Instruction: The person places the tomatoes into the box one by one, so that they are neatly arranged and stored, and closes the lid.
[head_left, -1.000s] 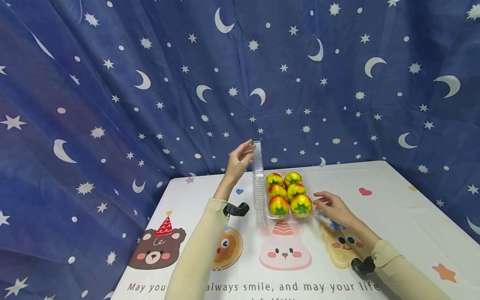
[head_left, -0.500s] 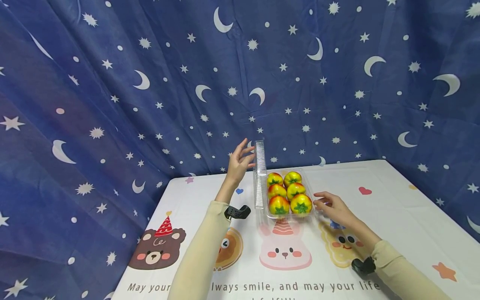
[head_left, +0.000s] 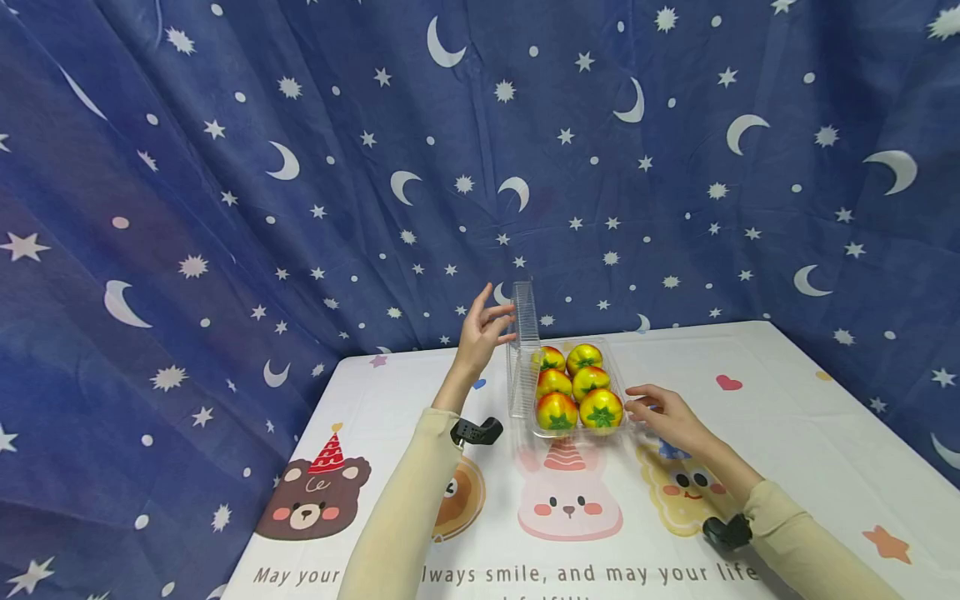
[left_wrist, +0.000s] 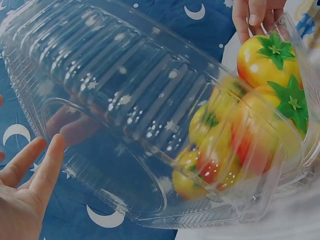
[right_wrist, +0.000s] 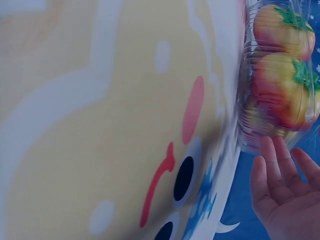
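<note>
A clear plastic clamshell box [head_left: 577, 434] stands on the table, filled with several yellow-red fruits [head_left: 601, 410] that have green star-shaped calyxes. Its ribbed lid [head_left: 527, 312] stands up along the left side, leaning slightly over the fruits. My left hand [head_left: 482, 335] is at the outer face of the lid, fingers extended; in the left wrist view its fingertips [left_wrist: 56, 145] are right at the clear plastic. At the box's right side, my right hand [head_left: 666, 415] has its relaxed fingers close against the wall, as the right wrist view also shows of the fingertips [right_wrist: 270, 145].
A white tablecloth [head_left: 787, 417] printed with cartoon faces and lettering covers the table. Behind and to the left hangs a blue curtain [head_left: 337, 125] with moons and stars. The table's back edge runs just behind the box.
The lid has swung a little to the right, toward the fruits, with my left hand following it. My right hand has stayed in place beside the box.
</note>
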